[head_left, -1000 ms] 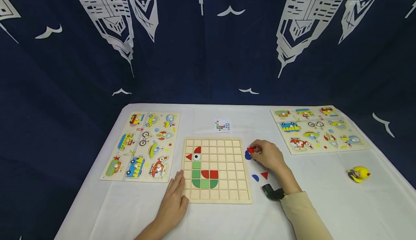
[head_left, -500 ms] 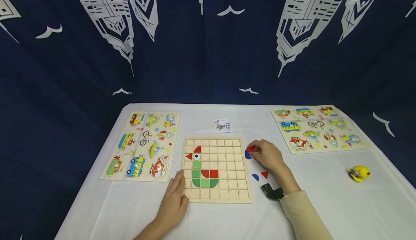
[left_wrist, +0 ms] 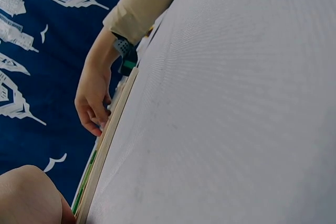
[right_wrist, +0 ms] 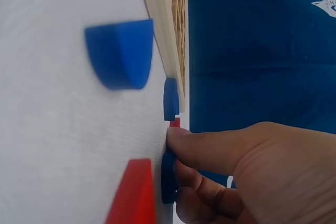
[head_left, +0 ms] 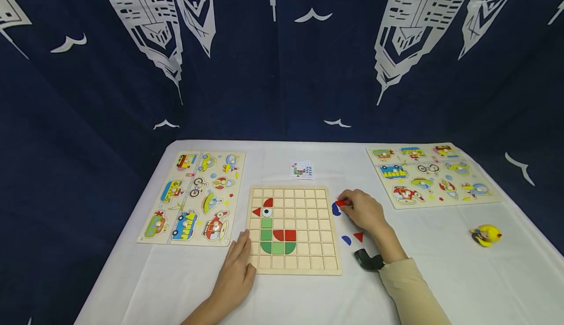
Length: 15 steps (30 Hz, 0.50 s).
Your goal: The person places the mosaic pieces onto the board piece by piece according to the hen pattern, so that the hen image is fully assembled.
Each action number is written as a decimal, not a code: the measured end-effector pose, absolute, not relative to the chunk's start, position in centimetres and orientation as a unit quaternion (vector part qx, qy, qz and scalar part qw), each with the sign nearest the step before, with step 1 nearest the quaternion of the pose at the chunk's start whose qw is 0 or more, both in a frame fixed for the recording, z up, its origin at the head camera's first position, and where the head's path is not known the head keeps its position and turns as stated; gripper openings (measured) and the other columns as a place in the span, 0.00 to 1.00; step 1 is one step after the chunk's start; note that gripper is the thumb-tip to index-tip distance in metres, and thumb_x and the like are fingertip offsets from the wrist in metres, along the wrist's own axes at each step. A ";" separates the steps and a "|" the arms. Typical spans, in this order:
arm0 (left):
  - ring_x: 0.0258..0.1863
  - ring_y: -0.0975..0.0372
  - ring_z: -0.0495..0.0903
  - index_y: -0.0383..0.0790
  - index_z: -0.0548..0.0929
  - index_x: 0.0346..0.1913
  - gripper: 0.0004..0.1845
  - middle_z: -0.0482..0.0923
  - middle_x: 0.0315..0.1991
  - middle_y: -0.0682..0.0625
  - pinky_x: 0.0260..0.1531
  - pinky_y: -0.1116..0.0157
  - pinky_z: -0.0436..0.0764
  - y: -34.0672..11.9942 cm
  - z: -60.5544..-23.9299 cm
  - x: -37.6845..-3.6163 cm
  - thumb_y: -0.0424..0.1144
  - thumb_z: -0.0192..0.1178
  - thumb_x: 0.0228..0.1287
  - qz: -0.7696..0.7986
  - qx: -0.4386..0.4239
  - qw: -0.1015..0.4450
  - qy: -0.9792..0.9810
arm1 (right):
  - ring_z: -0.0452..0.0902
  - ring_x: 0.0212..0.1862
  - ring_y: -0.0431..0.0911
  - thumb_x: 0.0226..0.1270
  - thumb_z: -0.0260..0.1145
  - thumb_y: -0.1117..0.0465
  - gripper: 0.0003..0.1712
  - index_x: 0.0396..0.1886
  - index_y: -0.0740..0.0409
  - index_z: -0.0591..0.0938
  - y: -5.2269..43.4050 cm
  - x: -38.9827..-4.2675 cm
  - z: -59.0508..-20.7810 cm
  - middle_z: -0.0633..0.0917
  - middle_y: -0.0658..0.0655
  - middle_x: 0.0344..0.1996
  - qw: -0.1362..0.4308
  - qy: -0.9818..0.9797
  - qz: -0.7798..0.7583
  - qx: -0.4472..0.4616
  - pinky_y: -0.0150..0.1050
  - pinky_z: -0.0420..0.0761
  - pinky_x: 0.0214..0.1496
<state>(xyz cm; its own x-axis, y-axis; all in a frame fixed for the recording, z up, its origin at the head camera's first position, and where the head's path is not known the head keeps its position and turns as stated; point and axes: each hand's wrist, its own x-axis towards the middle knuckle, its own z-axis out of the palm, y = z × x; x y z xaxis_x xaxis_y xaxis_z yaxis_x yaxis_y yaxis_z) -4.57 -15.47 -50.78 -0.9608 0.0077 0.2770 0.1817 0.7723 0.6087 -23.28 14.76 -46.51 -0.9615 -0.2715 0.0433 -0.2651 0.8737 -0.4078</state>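
A wooden grid board lies on the table, with red, green and eye-marked pieces forming a bird shape at its left. My left hand rests along the board's left edge, fingers extended. Just past its right edge, my right hand pinches a small red piece between thumb and fingers. Blue pieces lie directly under those fingertips. Nearer me are a blue half-round piece and a red triangle. In the right wrist view, the thumb covers most of the pinched red piece.
A small printed card with a bird picture lies behind the board. Vehicle puzzle boards stand at left and at right. A yellow rubber duck sits at far right. A dark wrist device is by the right sleeve.
The red piece in my right hand has tilted slightly and shows a narrower face. Both hands have otherwise stayed in place.
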 end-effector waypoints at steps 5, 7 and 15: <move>0.74 0.44 0.58 0.16 0.68 0.63 0.29 0.60 0.73 0.35 0.71 0.46 0.55 -15.5 -50.7 -4.5 0.24 0.53 0.57 -0.336 -0.050 0.124 -0.932 | 0.76 0.34 0.47 0.61 0.69 0.62 0.12 0.45 0.54 0.85 15.1 -23.3 -46.3 0.82 0.55 0.33 0.012 0.964 -0.231 -0.129 0.41 0.73 0.33; 0.74 0.44 0.58 0.16 0.68 0.63 0.29 0.60 0.73 0.35 0.71 0.45 0.55 -15.5 -50.6 -4.5 0.24 0.53 0.57 -0.336 -0.050 0.124 -0.932 | 0.76 0.34 0.47 0.61 0.69 0.61 0.11 0.45 0.53 0.84 15.2 -23.3 -46.2 0.83 0.55 0.34 0.007 0.964 -0.233 -0.128 0.40 0.73 0.32; 0.74 0.44 0.59 0.16 0.69 0.62 0.28 0.61 0.73 0.35 0.70 0.45 0.56 -15.5 -50.7 -4.5 0.24 0.54 0.57 -0.332 -0.051 0.129 -0.933 | 0.74 0.31 0.46 0.63 0.67 0.61 0.08 0.43 0.53 0.84 15.5 -23.4 -46.1 0.82 0.53 0.30 -0.012 0.959 -0.245 -0.143 0.37 0.69 0.30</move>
